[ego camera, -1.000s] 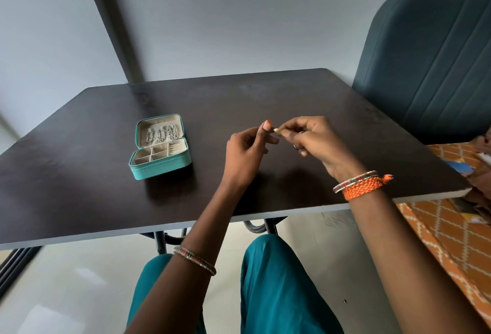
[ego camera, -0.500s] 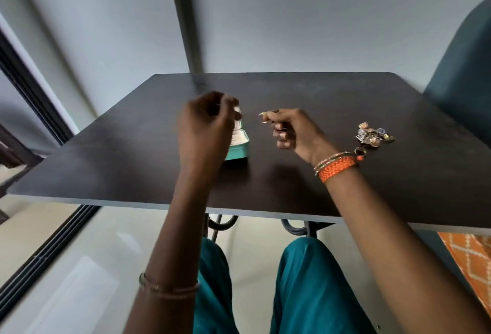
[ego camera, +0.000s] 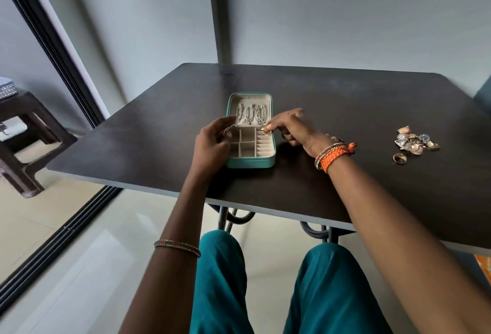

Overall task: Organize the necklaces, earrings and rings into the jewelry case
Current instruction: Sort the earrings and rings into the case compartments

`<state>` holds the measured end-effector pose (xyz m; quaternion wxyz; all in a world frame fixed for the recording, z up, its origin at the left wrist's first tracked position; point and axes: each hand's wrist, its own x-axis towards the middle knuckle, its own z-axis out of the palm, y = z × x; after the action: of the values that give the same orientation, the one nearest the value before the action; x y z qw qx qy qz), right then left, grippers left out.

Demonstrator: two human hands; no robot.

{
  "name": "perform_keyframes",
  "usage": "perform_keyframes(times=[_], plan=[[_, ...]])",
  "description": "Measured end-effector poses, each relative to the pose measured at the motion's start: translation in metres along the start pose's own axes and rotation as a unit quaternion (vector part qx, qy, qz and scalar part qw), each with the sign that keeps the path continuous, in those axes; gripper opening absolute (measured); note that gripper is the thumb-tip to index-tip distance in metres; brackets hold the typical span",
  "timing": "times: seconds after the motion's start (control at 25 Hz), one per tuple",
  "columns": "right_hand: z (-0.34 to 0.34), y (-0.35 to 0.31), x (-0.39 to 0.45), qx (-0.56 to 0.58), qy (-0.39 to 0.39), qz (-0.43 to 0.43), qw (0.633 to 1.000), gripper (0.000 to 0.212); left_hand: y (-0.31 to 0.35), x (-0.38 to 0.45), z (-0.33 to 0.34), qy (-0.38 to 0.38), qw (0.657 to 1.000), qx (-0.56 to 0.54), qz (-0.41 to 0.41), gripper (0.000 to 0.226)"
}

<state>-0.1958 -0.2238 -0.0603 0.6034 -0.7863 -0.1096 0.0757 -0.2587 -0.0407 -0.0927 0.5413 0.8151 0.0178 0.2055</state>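
Dark table (ego camera: pixel 345 110), jewelry pile (ego camera: pixel 414 142) right, loose ring (ego camera: pixel 399 158) beside it

A home room: dark table (ego camera: pixel 345 121), tiled floor (ego camera: pixel 93 254), sliding door (ego camera: pixel 53 49), wooden stool (ego camera: pixel 24 131).

The right hand (ego camera: pixel 291 127) is pinching a gold ring (ego camera: pixel 264 130) over the ring slots of the open teal jewelry case (ego camera: pixel 251 164). The left hand (ego camera: pixel 212 139) is gripping the case's left side. Loose jewelry (ego camera: pixel 414 142) is lying well apart on the dark table (ego camera: pixel 345 110).
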Motion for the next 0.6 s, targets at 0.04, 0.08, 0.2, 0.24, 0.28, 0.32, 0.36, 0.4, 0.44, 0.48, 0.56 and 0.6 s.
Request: perform_keyframes(times=[0.04,0.08,0.2,0.24,0.28,0.32,0.36,0.4,0.44,0.48,0.56,0.6], plan=[[0.0011,-0.0007,-0.0003,-0.016,0.001,-0.008,1.000,0.009,-0.0014,0.0015,0.0000,0.001,1.000,-0.003,-0.002,0.035],[0.0017,-0.0008,0.0002,-0.024,0.001,-0.015,1.000,0.009,-0.0035,0.0027,0.0003,0.001,1.000,-0.007,-0.005,0.034],[0.0024,0.0019,0.0024,-0.043,-0.003,-0.033,0.999,0.011,-0.0036,0.0015,0.0007,0.006,1.000,-0.010,-0.005,0.031],[0.0035,0.0030,0.0035,-0.058,-0.004,-0.044,0.997,0.012,-0.0035,0.0014,0.0007,0.010,1.000,-0.011,-0.003,0.031],[0.0049,0.0040,0.0046,-0.077,-0.003,-0.061,0.995,0.012,-0.0028,0.0007,0.0003,0.011,1.000,-0.011,-0.004,0.030],[0.0065,0.0048,0.0054,-0.101,-0.001,-0.083,0.991,0.012,-0.0032,0.0003,0.0003,0.010,1.000,-0.013,-0.005,0.030],[0.0082,0.0058,0.0062,-0.125,0.005,-0.105,0.987,0.012,-0.0029,-0.0002,0.0001,0.008,1.000,-0.015,-0.006,0.030],[0.0095,0.0067,0.0069,-0.141,0.011,-0.119,0.983,0.012,-0.0029,-0.0001,0.0000,0.007,1.000,-0.018,-0.006,0.031],[0.0098,0.0074,0.0064,-0.146,0.015,-0.124,0.981,0.011,-0.0026,-0.0001,-0.0003,0.006,1.000,-0.019,-0.008,0.031],[0.0093,0.0082,0.0059,-0.143,0.019,-0.124,0.982,0.010,-0.0028,0.0002,-0.0002,0.006,1.000,-0.019,-0.008,0.031],[0.0068,0.0088,0.0045,-0.129,0.035,-0.125,0.983,0.015,-0.0034,0.0001,-0.0002,0.007,1.000,-0.016,-0.013,0.029],[0.0053,0.0091,0.0039,-0.117,0.039,-0.128,0.984,0.017,-0.0035,-0.0004,-0.0003,0.009,1.000,-0.015,-0.015,0.029]])
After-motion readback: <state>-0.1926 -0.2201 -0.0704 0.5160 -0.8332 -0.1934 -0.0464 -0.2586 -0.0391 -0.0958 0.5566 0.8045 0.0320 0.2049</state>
